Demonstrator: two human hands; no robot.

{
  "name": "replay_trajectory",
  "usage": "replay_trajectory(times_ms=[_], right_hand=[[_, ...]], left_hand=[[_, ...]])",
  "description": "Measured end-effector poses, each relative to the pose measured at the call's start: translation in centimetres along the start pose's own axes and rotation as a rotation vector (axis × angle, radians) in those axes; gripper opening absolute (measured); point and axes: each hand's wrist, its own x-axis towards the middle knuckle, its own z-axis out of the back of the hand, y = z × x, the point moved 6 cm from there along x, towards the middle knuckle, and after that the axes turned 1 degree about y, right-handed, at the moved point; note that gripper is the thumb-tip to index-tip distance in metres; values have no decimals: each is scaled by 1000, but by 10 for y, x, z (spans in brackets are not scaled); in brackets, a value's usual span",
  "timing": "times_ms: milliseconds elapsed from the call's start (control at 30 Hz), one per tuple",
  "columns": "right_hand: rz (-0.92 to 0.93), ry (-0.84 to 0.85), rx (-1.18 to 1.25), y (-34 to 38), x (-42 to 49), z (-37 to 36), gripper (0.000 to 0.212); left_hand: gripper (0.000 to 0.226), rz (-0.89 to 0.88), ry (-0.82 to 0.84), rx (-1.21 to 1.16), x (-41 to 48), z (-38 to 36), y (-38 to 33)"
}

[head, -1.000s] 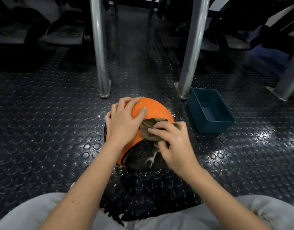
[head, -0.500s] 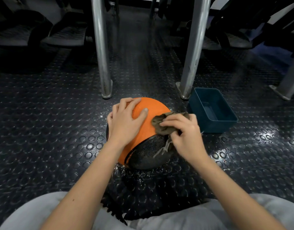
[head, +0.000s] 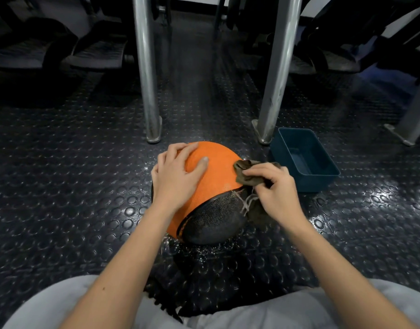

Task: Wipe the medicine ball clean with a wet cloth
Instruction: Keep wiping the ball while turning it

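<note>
1. The ball [head: 218,167], orange with a black panel [head: 213,217] on its near side, sits on the studded floor [head: 62,186] under both hands.
2. The left hand [head: 178,176] lies flat on the ball's upper left. Its fingers [head: 178,148] are straight and spread over the far curve, and the thumb [head: 202,162] presses on the orange. It holds nothing.
3. The right hand [head: 275,191] is at the ball's right side. Its fingers [head: 256,172] are curled round a brown cloth [head: 245,173], pinching it against the orange just above the black panel.
4. Some cloth bunches ahead of the right fingertips. The rest hangs below the palm, and pale frayed threads [head: 247,203] trail onto the black panel.
5. A blue tub [head: 315,184] stands on the floor just right of the right fingers, apart from the ball.
6. Two metal posts [head: 147,67] [head: 277,67] rise from the floor beyond the fingers of each hand.
7. Small droplets glint on the floor around the ball's base, nearer than both wrists.
</note>
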Motion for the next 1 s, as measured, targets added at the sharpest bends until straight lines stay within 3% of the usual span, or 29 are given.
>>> replay_trajectory(times_ms=[67,200,267,433,500,633,700,867,1000], right_hand=[[10,2,-12,12,-6,-5,47],[305,43,-62,48,-33,-21,39],[275,46,-51,36,-22,-19,41],[-82,-23,-15,-2,2,-2,48],[26,-37,-30,18,-8,-6,44],[373,43,-71,58,-36,-23,38],[318,59,-92,45,-23,-19,41],[-46,-6,-34,5,10,2,48],[211,12,28,55,-13,-11,40]], left_hand=[[44,11,0,8,1,0,1],[51,16,-30,-47,1,6,7],[58,7,-25,-75,0,6,8],[52,-25,0,-25,1,1,1],[46,-28,-8,-8,3,1,1],[62,-51,-13,-38,2,2,2],[65,-70,-8,-55,1,1,1],[57,-114,15,-9,1,-5,-7],[56,-183,-31,-12,-1,-7,-6]])
